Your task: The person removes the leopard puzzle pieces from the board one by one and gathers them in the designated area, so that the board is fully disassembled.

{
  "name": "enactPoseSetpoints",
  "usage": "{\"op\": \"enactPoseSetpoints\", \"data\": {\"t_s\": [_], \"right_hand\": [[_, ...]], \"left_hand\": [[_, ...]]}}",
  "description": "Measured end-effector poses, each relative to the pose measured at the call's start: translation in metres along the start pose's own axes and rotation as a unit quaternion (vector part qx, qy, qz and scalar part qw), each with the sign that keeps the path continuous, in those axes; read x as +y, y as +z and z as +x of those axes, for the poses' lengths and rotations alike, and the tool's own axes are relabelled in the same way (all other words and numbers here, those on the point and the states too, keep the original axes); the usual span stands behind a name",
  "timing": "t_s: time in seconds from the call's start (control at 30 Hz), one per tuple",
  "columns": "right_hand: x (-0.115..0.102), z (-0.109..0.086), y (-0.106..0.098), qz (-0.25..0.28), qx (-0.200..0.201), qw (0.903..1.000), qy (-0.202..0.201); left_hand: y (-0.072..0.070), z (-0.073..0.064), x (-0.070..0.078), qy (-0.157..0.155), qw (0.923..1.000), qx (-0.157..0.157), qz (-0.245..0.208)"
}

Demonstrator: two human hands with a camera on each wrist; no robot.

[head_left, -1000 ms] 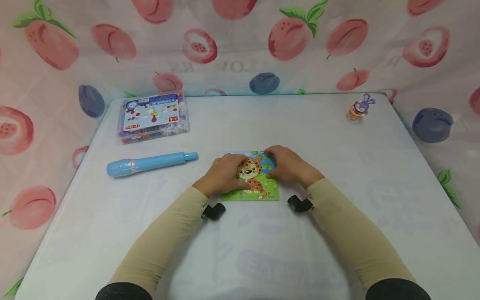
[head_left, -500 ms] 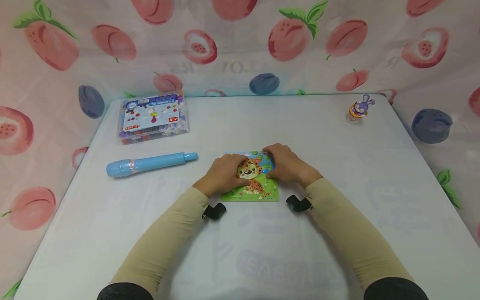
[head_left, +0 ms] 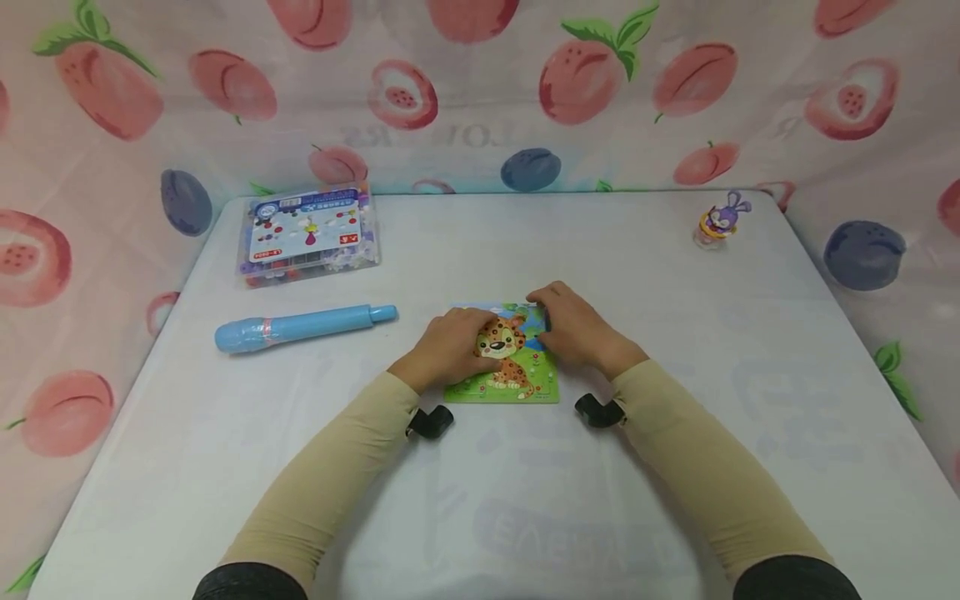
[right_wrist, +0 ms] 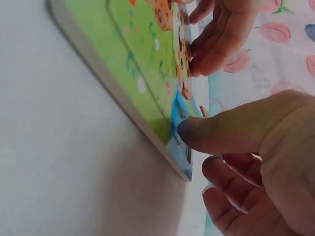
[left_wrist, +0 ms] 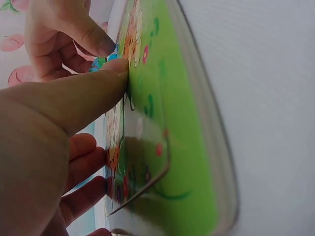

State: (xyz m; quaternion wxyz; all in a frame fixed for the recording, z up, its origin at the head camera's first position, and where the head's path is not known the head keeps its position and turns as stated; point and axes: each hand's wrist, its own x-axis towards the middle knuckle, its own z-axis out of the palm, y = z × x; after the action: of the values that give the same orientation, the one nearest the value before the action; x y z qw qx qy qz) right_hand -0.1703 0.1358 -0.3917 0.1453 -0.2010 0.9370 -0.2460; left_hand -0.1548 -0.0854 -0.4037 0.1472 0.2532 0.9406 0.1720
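Note:
A jigsaw puzzle (head_left: 536, 379) showing a spotted leopard cub on green grass lies flat at the table's middle. My left hand (head_left: 446, 346) rests over its left side, thumb (left_wrist: 115, 69) and fingertips spread on the picture. At the upper right corner is my right hand (head_left: 581, 329), its thumb (right_wrist: 194, 132) over the blue part and its fingers curled beyond. Between that thumb and fingers, a small blue-green puzzle piece (left_wrist: 97, 64) shows in the left wrist view, tilted up and pinched. Most of this piece is hidden by the hand in the right wrist view.
Left of the puzzle lies a light blue microphone-shaped stick (head_left: 303, 327). A clear plastic case (head_left: 307, 233) of small coloured parts sits at the back left. At the back right stands a purple rabbit figure (head_left: 720, 221). Fruit-print cloth (head_left: 465, 83) hangs behind the white table (head_left: 480, 517).
The right hand shifts slightly at the puzzle's upper right corner, its knuckles rising a little. My left hand stays in place on the puzzle.

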Motion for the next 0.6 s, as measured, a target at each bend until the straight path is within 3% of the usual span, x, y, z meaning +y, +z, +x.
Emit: {"op": "enactPoseSetpoints", "data": {"t_s": [0.6], "right_hand": [[0.0071,0.0007,-0.0043,0.023,0.008,0.9997,0.002]], "left_hand": [[0.0010,-0.0013,-0.0015,0.010,0.9999,0.002,0.003]]}}
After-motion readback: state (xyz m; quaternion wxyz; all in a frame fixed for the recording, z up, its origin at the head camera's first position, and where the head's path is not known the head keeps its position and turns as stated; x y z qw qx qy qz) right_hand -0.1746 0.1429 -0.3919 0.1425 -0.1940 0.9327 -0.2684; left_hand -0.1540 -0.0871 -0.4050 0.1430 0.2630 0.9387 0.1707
